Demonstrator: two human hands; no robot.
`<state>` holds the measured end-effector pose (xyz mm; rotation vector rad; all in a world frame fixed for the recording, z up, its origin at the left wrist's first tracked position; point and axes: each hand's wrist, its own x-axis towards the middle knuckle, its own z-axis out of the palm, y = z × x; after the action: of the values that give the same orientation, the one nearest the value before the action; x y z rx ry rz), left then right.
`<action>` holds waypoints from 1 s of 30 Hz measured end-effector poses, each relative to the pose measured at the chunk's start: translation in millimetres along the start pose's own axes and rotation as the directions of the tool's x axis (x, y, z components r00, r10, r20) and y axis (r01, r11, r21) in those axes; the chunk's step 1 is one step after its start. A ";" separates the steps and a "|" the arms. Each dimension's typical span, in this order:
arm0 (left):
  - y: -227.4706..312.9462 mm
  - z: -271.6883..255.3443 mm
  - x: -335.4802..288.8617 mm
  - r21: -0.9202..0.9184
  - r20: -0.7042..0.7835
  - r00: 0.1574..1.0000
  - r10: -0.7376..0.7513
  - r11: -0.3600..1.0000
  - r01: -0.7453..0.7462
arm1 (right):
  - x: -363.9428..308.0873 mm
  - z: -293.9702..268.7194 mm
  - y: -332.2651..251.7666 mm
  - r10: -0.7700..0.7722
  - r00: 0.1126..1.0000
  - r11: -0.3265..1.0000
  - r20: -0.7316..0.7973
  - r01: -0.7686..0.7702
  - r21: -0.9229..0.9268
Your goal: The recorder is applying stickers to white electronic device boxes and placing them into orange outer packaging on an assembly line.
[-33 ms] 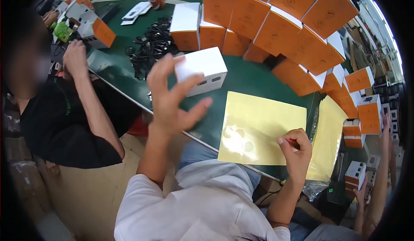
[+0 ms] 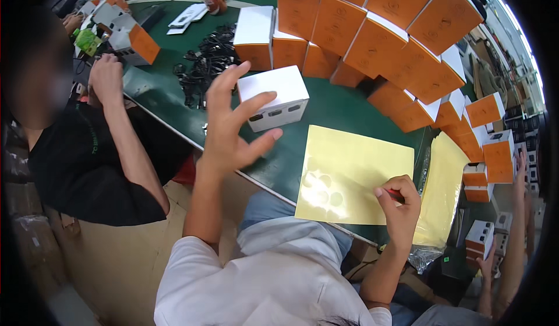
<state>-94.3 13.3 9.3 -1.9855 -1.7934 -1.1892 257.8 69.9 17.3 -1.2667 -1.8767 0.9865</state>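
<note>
My left hand [image 2: 227, 131] is raised with fingers spread, at the left side of a white box [image 2: 272, 87] with small dark product pictures on its side. Its fingers overlap the box's edge in the view; whether they touch it I cannot tell. Below and right of the box lies a yellow sheet [image 2: 358, 157] with glossy round clear seals at its lower left. Over the sheet's right edge, my right hand [image 2: 402, 203] is closed on a small red object [image 2: 396, 195], mostly hidden by the fingers; its kind does not show.
Orange-and-white boxes [image 2: 372, 40] are stacked along the back and right. Black cables [image 2: 209, 64] lie in a heap at the back left. More yellow sheets [image 2: 439, 186] rest at right on clear plastic. A person in black [image 2: 93, 163] sits at left; another person's hands [image 2: 486, 262] hold a box at far right.
My left hand has shifted slightly, its fingertips now a little higher beside the white box. My right hand stays in place with the red object.
</note>
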 end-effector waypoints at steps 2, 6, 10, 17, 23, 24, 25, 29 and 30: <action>-25.4 9.0 -3.0 -0.263 0.099 0.994 -0.044 0.962 0.069 | -1.5 1.0 1.0 -0.014 1.000 1.000 0.009 0.014 0.028; -28.7 10.7 -8.9 -0.377 0.085 0.995 -0.056 0.923 0.084 | -2.5 10.0 -12.7 -0.056 0.998 0.996 0.032 0.054 0.065; 9.4 7.9 -6.8 -0.444 0.010 0.999 0.041 0.895 -0.032 | 1.8 13.8 -38.8 -0.095 0.994 0.989 -0.051 0.100 0.109; 60.3 18.8 -0.4 -0.611 0.099 0.995 0.033 0.791 0.035 | 15.2 16.2 -78.1 -0.303 0.950 0.951 -0.069 0.297 -0.089; 71.8 25.0 -0.5 -0.627 0.136 0.990 0.036 0.777 0.057 | 17.2 20.1 -78.4 -0.379 0.919 0.908 -0.110 0.346 -0.235; 73.0 25.3 -0.7 -0.624 0.139 0.989 0.041 0.779 0.055 | 16.9 18.9 -79.9 -0.402 0.911 0.882 -0.088 0.359 -0.305; 73.8 25.6 -0.9 -0.620 0.141 0.989 0.044 0.782 0.053 | 17.0 18.2 -80.6 -0.424 0.904 0.850 -0.064 0.372 -0.372; 76.4 26.8 -2.5 -0.623 0.138 0.989 0.046 0.781 0.051 | 16.4 18.6 -80.5 -0.500 0.863 0.782 -0.071 0.415 -0.466; 76.9 26.5 -2.5 -0.621 0.128 0.990 0.052 0.782 0.040 | 15.8 18.4 -81.2 -0.523 0.850 0.737 -0.058 0.417 -0.532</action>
<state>-13.4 10.1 17.2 -2.4603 -1.5660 -1.8777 201.2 60.6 79.7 -1.0120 -2.2063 0.0776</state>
